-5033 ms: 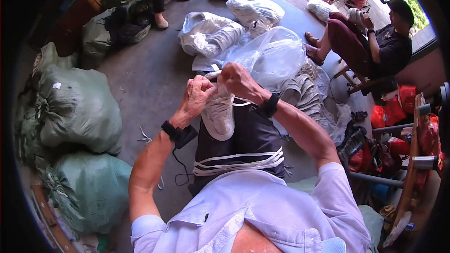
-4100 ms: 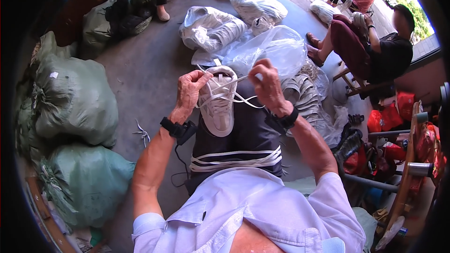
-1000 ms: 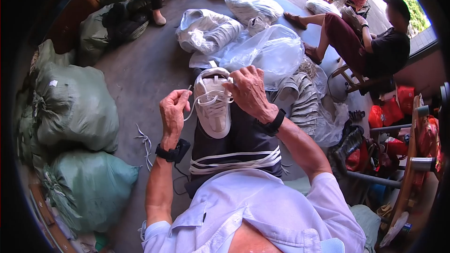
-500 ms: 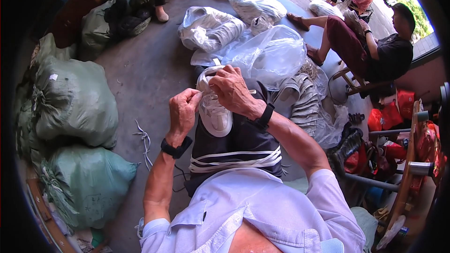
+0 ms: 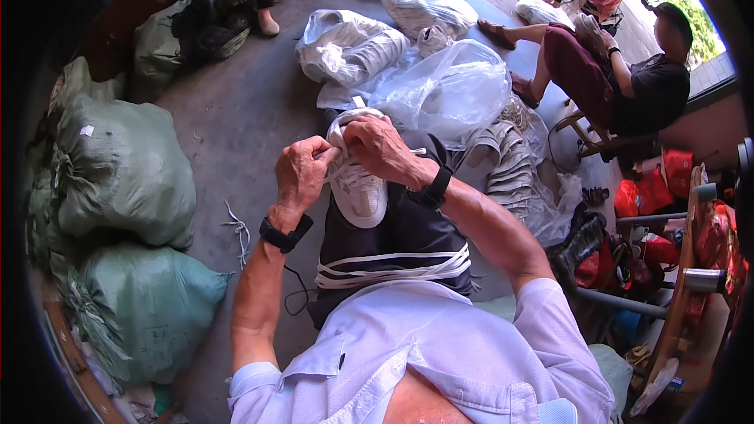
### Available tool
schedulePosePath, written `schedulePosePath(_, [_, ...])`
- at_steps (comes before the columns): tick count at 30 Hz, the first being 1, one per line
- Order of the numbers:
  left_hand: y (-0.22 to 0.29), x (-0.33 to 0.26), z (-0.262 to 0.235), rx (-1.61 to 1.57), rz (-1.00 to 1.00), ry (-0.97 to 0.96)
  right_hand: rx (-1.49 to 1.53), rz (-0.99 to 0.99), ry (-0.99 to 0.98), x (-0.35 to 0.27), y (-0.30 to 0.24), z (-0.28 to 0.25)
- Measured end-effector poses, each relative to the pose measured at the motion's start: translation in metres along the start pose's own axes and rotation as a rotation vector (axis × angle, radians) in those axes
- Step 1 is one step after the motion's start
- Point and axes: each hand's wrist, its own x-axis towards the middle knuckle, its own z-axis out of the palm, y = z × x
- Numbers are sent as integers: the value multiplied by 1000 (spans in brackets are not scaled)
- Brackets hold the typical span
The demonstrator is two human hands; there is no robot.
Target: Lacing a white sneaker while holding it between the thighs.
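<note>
A white sneaker (image 5: 361, 202) rests on my dark-trousered thighs, toe toward me, with its laces partly threaded across the tongue. At the shoe's left edge, my left hand (image 5: 302, 175) pinches a white shoelace close to the upper eyelets. My right hand (image 5: 382, 149) lies over the collar and upper eyelets, its fingers curled in on the lacing, and a lace end sticks out beside its wrist. The fingertips of that hand are partly hidden against the shoe. Several loose white laces (image 5: 393, 271) lie across my lap.
Beyond my knees lie clear plastic bags (image 5: 452, 86) and a row of stacked shoes (image 5: 509, 165). Full green sacks (image 5: 129, 169) line the left side. A seated person (image 5: 628, 78) holds a shoe at the right, near a wooden rack (image 5: 682, 290). Loose laces (image 5: 239, 232) lie on the floor.
My left hand has moved slightly up and in toward the shoe's collar. My right hand has shifted a little left and down, and a lace end now shows beside its wrist.
</note>
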Motion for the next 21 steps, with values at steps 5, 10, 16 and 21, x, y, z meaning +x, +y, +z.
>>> schedulePosePath(5, [-15,-1,-6,-345,-166,-42,-280,-241,-40,5,-4,-25])
schedulePosePath(10, [-27,-5,-15,-1116,-401,-144,-478,-225,77,4,35,-66])
schedulePosePath(16, [-16,-11,-3,-1407,-575,-336,-496,-28,136,-18,86,-66])
schedulePosePath(21, [-30,-17,-3,-1811,-808,-332,-326,86,85,-24,72,-62])
